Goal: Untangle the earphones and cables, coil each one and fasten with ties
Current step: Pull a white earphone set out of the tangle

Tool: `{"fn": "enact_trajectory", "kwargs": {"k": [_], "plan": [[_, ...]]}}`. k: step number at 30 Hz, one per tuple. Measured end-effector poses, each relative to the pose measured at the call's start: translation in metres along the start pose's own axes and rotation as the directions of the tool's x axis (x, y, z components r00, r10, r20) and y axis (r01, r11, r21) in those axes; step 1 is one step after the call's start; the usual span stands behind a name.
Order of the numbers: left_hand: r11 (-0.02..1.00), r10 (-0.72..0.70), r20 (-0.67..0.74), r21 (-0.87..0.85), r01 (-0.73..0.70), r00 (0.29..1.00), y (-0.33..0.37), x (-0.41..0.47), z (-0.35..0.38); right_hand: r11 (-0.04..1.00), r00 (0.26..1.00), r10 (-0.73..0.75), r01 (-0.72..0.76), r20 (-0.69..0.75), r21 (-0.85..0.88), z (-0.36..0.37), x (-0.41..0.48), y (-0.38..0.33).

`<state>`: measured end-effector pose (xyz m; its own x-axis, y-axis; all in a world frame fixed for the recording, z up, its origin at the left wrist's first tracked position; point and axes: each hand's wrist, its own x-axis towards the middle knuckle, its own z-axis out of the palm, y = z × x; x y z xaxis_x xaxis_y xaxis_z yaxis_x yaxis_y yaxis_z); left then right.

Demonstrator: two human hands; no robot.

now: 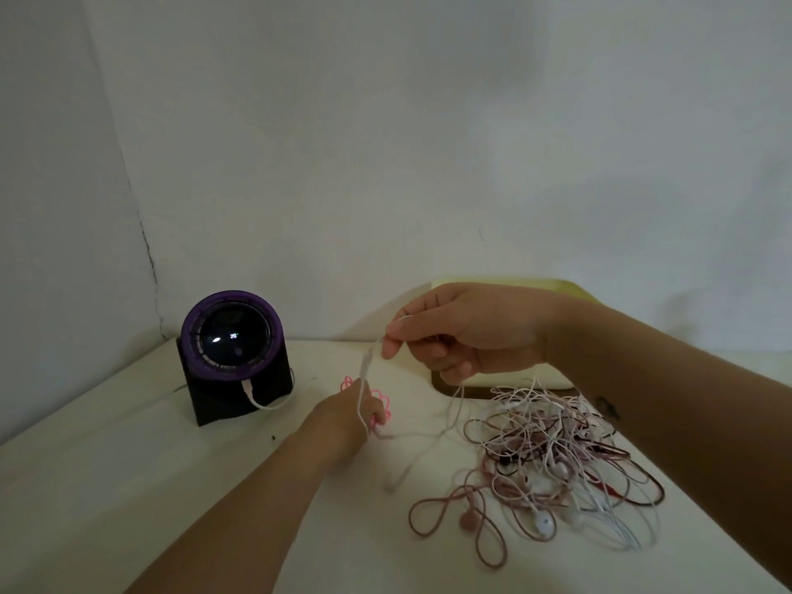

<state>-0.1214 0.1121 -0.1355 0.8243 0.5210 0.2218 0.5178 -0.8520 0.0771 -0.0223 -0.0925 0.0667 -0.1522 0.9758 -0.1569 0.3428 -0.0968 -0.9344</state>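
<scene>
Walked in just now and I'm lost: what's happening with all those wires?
A person is handling one white cable. The right hand pinches it, lifted above the table; it runs down across the left hand, which reaches at the pink ties, fingers hidden. The tangle of pink, white and dark earphones lies unsorted to the right.

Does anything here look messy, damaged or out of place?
Yes: the earphones and cables at the right of the table lie in one knotted heap, loops spilling outward. Also, a dark crack runs down the wall behind the purple-rimmed device.
</scene>
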Motion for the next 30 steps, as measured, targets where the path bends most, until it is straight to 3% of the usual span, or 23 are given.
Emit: {"fn": "enact_trajectory", "kwargs": {"k": [6,8,10,11,13,15,17,22,26,30], "plan": [[0.995,-0.011,0.029,-0.100,0.014,1.000,0.000,0.013,-0.001,0.997,0.996,-0.070,0.071,-0.059,0.012,-0.002,-0.009,-0.010],[0.968,-0.036,0.028,-0.247,0.042,0.999,0.000,0.010,-0.021,0.993,0.991,-0.106,0.110,-0.076,0.051,-0.001,-0.009,-0.009],[0.899,-0.118,-0.126,-0.435,0.052,0.985,0.001,0.003,-0.050,0.976,0.983,-0.159,0.171,-0.098,0.135,0.001,-0.007,-0.008],[0.868,-0.190,-0.265,-0.495,0.036,0.945,0.006,-0.004,-0.071,0.959,0.975,-0.188,0.209,-0.120,0.192,0.001,-0.006,-0.009],[0.819,-0.348,-0.527,-0.573,-0.022,0.776,0.022,-0.024,-0.117,0.913,0.957,-0.237,0.278,-0.168,0.299,0.002,-0.004,-0.013],[0.720,-0.494,-0.629,-0.683,-0.123,0.600,0.039,-0.043,-0.156,0.871,0.944,-0.261,0.320,-0.201,0.373,0.002,-0.002,-0.017],[0.629,-0.525,-0.653,-0.730,-0.268,0.546,0.053,-0.055,-0.179,0.855,0.933,-0.264,0.343,-0.243,0.388,0.001,0.001,-0.023],[0.601,-0.386,-0.656,-0.712,-0.362,0.649,0.084,-0.069,-0.198,0.914,0.872,-0.298,0.378,-0.387,0.147,0.003,0.006,-0.030],[0.495,-0.233,-0.375,-0.840,-0.223,0.897,0.098,-0.068,-0.195,0.923,0.841,-0.323,0.381,-0.434,0.051,0.005,0.006,-0.028],[0.301,-0.064,-0.133,-0.947,-0.108,0.989,0.109,-0.067,-0.190,0.912,0.767,-0.322,0.409,-0.554,0.036,0.001,0.006,-0.025]]}}
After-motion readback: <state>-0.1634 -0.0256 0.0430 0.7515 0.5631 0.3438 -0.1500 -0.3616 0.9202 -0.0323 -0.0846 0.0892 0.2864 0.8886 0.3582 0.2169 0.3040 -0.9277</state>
